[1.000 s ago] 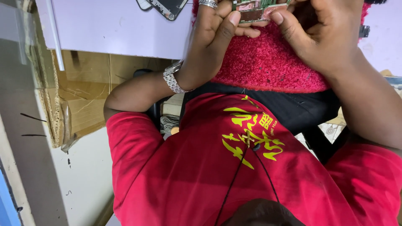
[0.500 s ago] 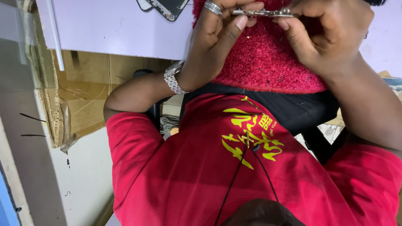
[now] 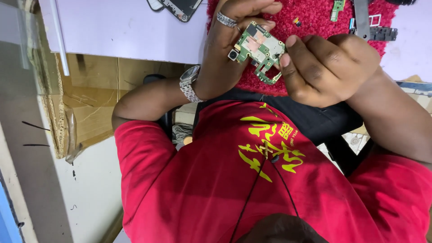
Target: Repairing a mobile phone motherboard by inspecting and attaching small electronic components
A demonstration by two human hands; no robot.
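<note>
In the upper middle of the frame both hands hold a small green circuit board point(image 3: 260, 50) above a red fuzzy mat point(image 3: 315, 27) that lies on the pale counter point(image 3: 121, 27). The left hand point(image 3: 225, 49), seen left of the board, wears a silver ring point(image 3: 226, 20) on one finger and a metal wristwatch point(image 3: 189, 84) at the wrist; its fingers curl closed around the board's left edge and top. The right hand point(image 3: 324, 67), to the right of the board, is nearly closed, its thumb pressed against the board's right edge. A small camera module sits at the board's lower left corner. At the top edge, left of the mat, lies part of a dark phone frame point(image 3: 180, 6). At the upper right, on the mat, rest a smaller green board point(image 3: 336, 9) and a few dark metal parts point(image 3: 373, 27). The person's red shirt point(image 3: 202, 189) fills the lower half of the frame.
</note>
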